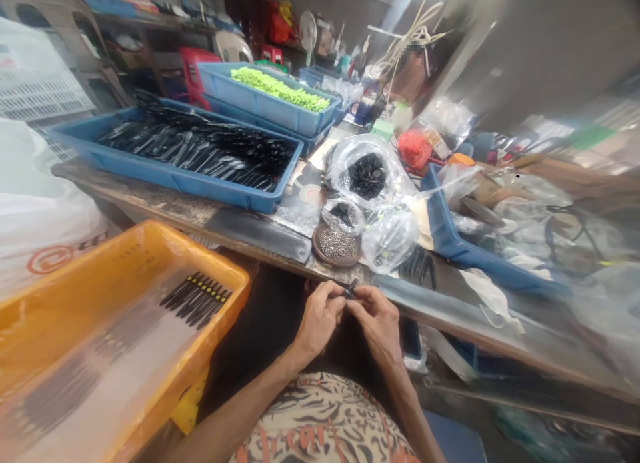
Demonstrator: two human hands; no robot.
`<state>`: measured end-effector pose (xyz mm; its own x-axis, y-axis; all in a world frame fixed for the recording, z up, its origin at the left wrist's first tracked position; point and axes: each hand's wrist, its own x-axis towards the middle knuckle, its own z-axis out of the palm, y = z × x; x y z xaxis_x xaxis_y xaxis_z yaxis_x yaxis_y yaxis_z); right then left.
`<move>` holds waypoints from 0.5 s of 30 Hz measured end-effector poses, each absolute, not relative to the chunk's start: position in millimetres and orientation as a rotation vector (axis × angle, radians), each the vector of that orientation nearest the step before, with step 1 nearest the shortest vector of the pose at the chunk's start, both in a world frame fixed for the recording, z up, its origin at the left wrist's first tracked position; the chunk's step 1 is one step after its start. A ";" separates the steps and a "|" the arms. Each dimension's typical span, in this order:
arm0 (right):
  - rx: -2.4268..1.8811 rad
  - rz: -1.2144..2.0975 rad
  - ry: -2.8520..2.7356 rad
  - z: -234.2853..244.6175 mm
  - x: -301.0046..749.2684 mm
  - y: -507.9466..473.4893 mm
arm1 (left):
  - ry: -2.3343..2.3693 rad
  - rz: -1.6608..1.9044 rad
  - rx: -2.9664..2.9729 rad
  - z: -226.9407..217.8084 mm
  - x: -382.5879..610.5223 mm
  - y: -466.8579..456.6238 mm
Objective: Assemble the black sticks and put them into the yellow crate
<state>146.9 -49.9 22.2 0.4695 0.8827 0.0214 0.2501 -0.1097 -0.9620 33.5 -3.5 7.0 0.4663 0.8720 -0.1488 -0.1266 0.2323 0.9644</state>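
My left hand [320, 316] and my right hand [376, 316] meet just below the workbench edge [260, 239], above my lap. Both pinch a small black part [351, 289] between their fingertips. Directly above them on the bench sits a round brown dish of small metal pins [337, 244]. Beside it lie clear plastic bags of black pieces [367, 175]. Finished black sticks with yellow tips [197, 298] lie in the orange crate [150, 239] at my left.
A long blue tray of black handles [165, 176] fills the bench's left. Behind it stands a blue tray of green parts [280, 89]. Another blue tray [445, 236] and crumpled plastic bags crowd the right. A person sits at the far end.
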 end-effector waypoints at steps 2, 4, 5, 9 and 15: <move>-1.621 0.739 -0.982 22.0 146.8 -49.9 | 0.823 0.809 1.125 7.2 33.3 -3.4; -1.606 0.765 -0.957 21.7 146.6 -49.9 | 0.825 0.810 1.128 7.5 33.2 -3.5; -1.599 0.777 -0.946 21.7 146.4 -49.9 | 0.827 0.810 1.131 7.7 33.1 -3.5; -1.594 0.815 -0.941 23.3 145.5 -50.4 | 0.831 0.813 1.147 8.9 32.7 -3.3; -1.610 0.812 -1.043 26.9 146.2 -52.1 | 0.834 0.815 1.172 11.1 32.2 -3.0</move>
<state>146.2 -52.1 26.9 0.3998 0.9165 -0.0125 0.2368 -0.1165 -0.9646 32.2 -3.0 11.1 0.4615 0.8784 -0.1240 -0.1046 0.1926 0.9757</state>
